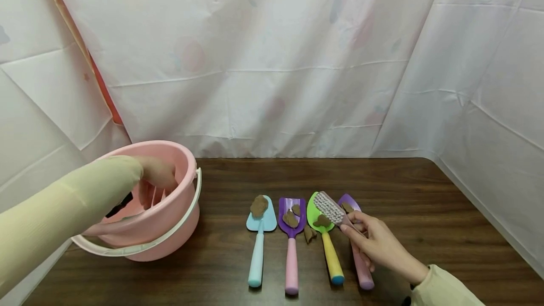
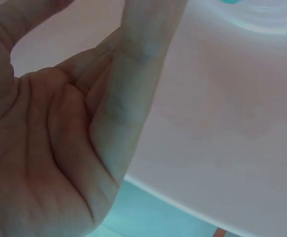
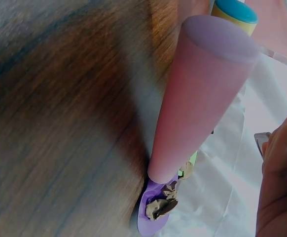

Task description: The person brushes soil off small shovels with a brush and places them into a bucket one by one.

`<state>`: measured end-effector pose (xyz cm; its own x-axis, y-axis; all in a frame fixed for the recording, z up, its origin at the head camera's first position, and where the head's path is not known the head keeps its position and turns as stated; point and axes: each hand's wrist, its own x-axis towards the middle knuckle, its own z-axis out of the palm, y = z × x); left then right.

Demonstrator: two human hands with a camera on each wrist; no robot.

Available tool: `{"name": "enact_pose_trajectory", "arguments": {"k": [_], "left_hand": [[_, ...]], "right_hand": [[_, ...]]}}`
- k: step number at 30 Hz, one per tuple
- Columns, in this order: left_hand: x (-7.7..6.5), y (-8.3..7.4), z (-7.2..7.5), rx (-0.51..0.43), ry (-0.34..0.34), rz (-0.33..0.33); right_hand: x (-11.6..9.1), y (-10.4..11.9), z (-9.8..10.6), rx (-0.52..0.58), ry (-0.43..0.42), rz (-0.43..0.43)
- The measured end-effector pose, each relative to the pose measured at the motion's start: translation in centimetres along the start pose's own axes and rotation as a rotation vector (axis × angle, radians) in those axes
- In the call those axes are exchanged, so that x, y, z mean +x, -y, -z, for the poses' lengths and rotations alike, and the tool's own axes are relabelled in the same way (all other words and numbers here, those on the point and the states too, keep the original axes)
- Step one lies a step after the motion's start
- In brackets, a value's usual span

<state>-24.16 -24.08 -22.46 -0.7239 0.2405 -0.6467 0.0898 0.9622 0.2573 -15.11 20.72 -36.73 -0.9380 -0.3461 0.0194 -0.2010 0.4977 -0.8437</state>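
Note:
My left hand (image 1: 158,179) reaches down inside a pink bucket (image 1: 182,233). In the left wrist view its palm (image 2: 45,163) faces the camera, fingers extended, nothing visible in it; the fingertips are out of frame. A bit of teal (image 2: 228,1) shows at the bucket's bottom. My right hand (image 1: 378,242) grips a greyish-pink brush (image 1: 329,208) by its handle, bristles upward, above a green shovel (image 1: 331,259) with a yellow handle. Under that hand lies a purple shovel (image 1: 362,270) with a pink handle, which fills much of the right wrist view.
Left of the green shovel lie a purple shovel (image 1: 291,261) with a pink handle and a light blue shovel (image 1: 257,259). Brown crumpled lumps (image 1: 259,206) sit on the blades; another brown piece (image 1: 310,234) lies on the wooden table (image 1: 225,178). White curtains (image 1: 255,60) surround it.

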Motion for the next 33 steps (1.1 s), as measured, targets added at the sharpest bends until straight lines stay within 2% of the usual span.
{"name": "enact_pose_trajectory", "arguments": {"k": [3, 8, 13, 16, 20, 26, 33], "left_hand": [[-0.1, -0.1, 0.1, -0.002, -0.024, 0.004], [-0.7, -0.4, 0.2, -0.036, -0.142, -0.006], [-1.9, -0.8, 0.1, -0.056, -0.356, -0.041], [-3.0, -1.3, 0.1, -0.017, -0.510, -0.046], [-4.6, -2.0, 0.1, 0.027, -0.656, -0.027], [-5.7, -3.4, 0.0, 0.026, -0.785, -0.065], [-5.3, -5.1, -1.0, 0.009, -0.860, -0.156]], "right_hand": [[0.1, 0.1, 0.0, 0.000, 0.005, 0.002], [0.3, 0.1, -0.2, 0.011, 0.015, -0.005], [0.4, 0.3, -0.2, 0.008, 0.018, 0.005], [0.5, 0.3, -0.2, 0.004, 0.022, 0.018], [0.6, 0.4, -0.2, 0.009, 0.030, 0.032], [0.6, 0.4, -0.1, 0.005, 0.026, 0.037], [0.6, 0.3, -0.1, -0.003, 0.030, 0.040]]}}
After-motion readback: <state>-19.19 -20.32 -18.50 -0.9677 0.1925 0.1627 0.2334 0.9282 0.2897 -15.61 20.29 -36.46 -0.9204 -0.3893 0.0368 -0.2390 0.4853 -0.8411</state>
